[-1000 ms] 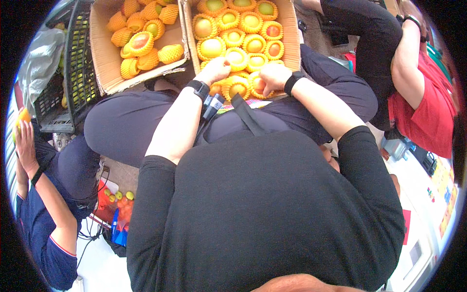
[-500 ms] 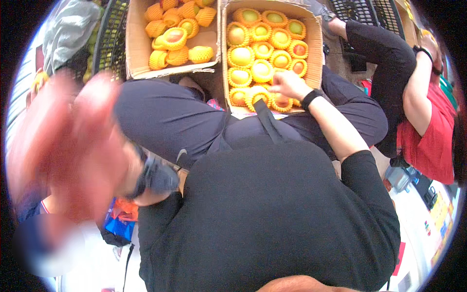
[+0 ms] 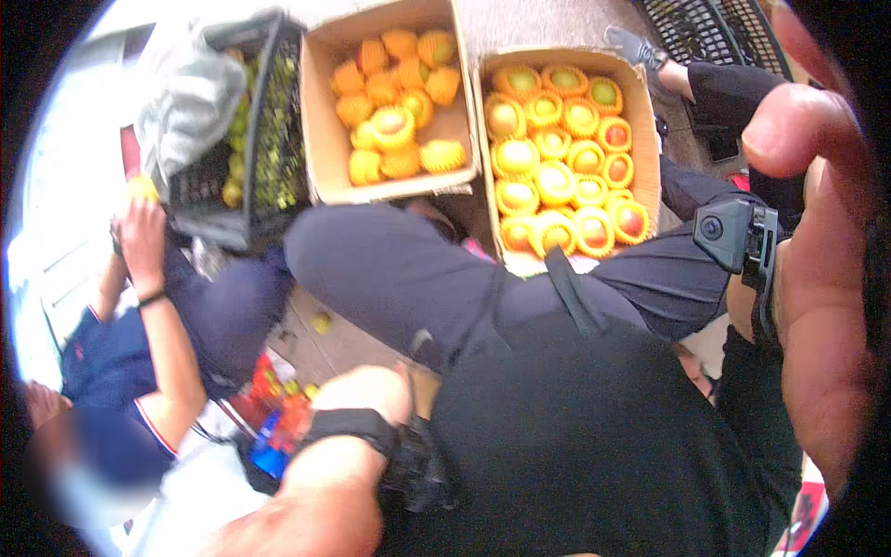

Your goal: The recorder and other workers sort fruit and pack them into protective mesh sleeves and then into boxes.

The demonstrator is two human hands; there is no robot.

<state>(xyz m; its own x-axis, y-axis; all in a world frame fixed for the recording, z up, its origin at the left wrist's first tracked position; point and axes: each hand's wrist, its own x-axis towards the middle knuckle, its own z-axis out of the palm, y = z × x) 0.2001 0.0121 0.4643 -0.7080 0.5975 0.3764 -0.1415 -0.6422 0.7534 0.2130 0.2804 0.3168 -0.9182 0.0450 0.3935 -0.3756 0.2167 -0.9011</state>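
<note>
My right hand (image 3: 821, 278) is raised very close at the right edge. Its visible fingers are bent and apart, with nothing seen between them; part of it is cut off. A small black camera (image 3: 715, 227) is strapped at that wrist. My left hand (image 3: 306, 511) is at the lower left, beyond a black wrist strap (image 3: 353, 429), its fingers out of view. Neither hand touches the fruit. In front of my legs, the right cardboard box (image 3: 650, 148) holds rows of round green-to-red fruit (image 3: 555, 181) in yellow foam nets. The left cardboard box (image 3: 317, 121) holds more netted fruit (image 3: 392, 125), loosely piled.
A black crate (image 3: 269, 139) of green fruit stands at the far left, with a pale plastic bag (image 3: 190, 102) over it. Beside it a seated person's hand (image 3: 144, 232) holds something yellow-orange. Black crates (image 3: 715, 32) stand at the far right. A loose green fruit (image 3: 321, 323) lies on the floor.
My right hand has left the right box and risen close to the right edge. My left hand has swung from the left side to the lower edge. The view has shifted left.
</note>
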